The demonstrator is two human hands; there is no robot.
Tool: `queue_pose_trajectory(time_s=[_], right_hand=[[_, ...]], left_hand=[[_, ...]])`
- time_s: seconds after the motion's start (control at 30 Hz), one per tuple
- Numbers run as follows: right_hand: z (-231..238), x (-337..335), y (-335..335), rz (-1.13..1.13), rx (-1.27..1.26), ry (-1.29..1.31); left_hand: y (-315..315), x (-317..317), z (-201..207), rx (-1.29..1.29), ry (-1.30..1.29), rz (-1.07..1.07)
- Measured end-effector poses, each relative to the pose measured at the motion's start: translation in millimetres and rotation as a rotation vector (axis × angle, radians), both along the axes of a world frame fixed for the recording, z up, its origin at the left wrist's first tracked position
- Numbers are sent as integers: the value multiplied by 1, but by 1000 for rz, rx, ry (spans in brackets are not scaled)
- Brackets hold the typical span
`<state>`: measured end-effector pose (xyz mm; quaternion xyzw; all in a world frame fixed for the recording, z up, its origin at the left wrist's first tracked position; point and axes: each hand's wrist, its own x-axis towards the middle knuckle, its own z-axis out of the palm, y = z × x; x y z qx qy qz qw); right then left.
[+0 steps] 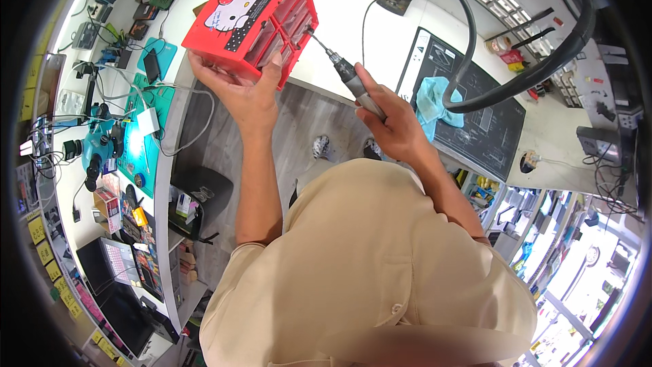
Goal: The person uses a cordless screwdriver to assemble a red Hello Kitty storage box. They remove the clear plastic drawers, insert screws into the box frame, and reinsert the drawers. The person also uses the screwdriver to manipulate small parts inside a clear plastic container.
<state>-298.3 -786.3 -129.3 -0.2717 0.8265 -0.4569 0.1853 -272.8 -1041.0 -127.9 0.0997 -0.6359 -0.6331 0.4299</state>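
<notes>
Red plastic drawer box (248,24) is being gripped by the left hand (248,94) at the edge of the white benchtop (346,0); right hand (395,121) is clasping a grey-black cylindrical tool (353,83). Loosening support risks its bit (322,43) slipping, scarring drawers (294,17).

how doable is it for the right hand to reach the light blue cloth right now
Probably yes: the light blue cloth appears close to the right hand, its near side uncovered, though grasping it likely means putting down the drill-like tool first.
</notes>
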Motion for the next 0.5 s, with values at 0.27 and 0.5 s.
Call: queue_pose_trajectory(time_s=[0.27,0.5], right_hand=[[5,-7,8,-21,23,-12],[-6,-11,11,-11,-34,105]], left_hand=[[14,-7,-3,-134,-38,94],[24,-11,-9,-165,-69,158]])
